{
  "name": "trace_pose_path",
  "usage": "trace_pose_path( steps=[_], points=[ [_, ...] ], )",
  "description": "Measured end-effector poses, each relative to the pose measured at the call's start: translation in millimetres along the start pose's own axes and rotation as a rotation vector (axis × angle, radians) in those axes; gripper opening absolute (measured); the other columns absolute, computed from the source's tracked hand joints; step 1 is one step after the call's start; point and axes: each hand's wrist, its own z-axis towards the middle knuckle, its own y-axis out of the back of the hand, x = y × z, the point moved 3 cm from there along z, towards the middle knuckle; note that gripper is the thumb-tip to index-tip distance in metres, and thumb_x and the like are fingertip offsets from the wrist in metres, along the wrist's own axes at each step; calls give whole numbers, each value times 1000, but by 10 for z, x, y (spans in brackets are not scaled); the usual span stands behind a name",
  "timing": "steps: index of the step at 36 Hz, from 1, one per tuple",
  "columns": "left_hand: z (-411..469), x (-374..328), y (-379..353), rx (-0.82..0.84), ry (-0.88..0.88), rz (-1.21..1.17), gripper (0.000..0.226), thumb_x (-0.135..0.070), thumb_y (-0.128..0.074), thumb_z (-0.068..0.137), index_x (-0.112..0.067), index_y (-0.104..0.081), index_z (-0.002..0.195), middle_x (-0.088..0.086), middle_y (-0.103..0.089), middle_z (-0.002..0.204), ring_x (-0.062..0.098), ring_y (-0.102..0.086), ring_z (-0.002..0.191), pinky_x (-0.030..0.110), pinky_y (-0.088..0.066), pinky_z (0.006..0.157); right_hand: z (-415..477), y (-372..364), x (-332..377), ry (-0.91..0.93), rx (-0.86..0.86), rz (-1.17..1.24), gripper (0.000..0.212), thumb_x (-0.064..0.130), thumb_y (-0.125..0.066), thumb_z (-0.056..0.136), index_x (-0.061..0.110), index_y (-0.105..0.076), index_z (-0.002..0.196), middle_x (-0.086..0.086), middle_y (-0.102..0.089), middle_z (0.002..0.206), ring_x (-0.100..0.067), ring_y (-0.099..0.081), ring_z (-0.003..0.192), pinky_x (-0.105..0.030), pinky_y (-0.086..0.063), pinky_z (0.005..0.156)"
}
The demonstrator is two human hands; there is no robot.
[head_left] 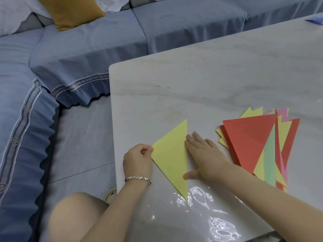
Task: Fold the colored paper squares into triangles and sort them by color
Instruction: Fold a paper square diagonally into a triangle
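Note:
A yellow paper triangle (pixel 172 158) lies folded on the pale marble table (pixel 192 88), near its left edge. My left hand (pixel 138 160), with a bracelet on the wrist, pinches the triangle's left corner with curled fingers. My right hand (pixel 203 156) lies flat with straight fingers pressing along the triangle's right, folded edge. To the right sits a fanned pile of folded triangles (pixel 258 145), with a red one on top and yellow, green and pink ones showing beneath it.
A blue sofa (pixel 87 49) wraps round the table's left and far sides, with a mustard cushion (pixel 70 11) at the back. A blue paper piece (pixel 315 20) shows at the far right table edge. My bare knee (pixel 76 213) is below the table's left corner.

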Motion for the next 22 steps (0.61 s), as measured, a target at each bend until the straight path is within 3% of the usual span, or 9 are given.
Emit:
trace_pose_path(
  steps=[5,9,13,16,19,22],
  points=[
    [9,3,-11,3,-21,5,8,-12,-64,83,-12,-72,83,-7,-62,75,11,-57,75,19,-37,68,-155,-118,136,14,43,-19,116,60,-64,73,6,8,147,-6,19,155,-20,21,141,-38,5,115],
    [11,2,-9,13,-36,15,8,-11,-64,83,-12,-71,80,-7,-62,73,12,-56,74,20,-39,59,-241,-201,219,39,32,-34,120,61,-65,71,3,10,146,-10,22,154,-22,23,141,-38,7,115],
    [105,-21,-12,101,-94,56,12,-9,-63,83,-16,-67,74,-4,-64,74,16,-59,75,23,-45,66,-301,-259,223,95,-19,36,116,62,-64,70,9,3,148,-9,20,154,-20,29,137,-37,11,113],
    [297,-165,-15,215,-195,95,9,-8,-63,82,-12,-69,77,-1,-65,77,17,-59,76,24,-43,70,-361,-249,152,109,-158,197,98,63,-60,75,21,-9,148,4,12,156,-6,28,133,-25,16,109],
    [500,-426,-61,315,-328,148,9,-9,-61,84,-12,-69,81,-1,-66,79,15,-59,78,24,-45,72,-406,-204,49,15,-325,400,70,52,-50,89,29,-17,146,25,3,146,7,14,133,-6,13,101],
    [645,-703,-205,379,-431,213,11,-11,-58,84,-14,-68,83,0,-69,86,17,-59,84,28,-47,77,-412,-240,4,5,-347,429,63,47,-42,94,28,-14,147,27,4,143,13,10,128,-1,11,97]
  ],
)
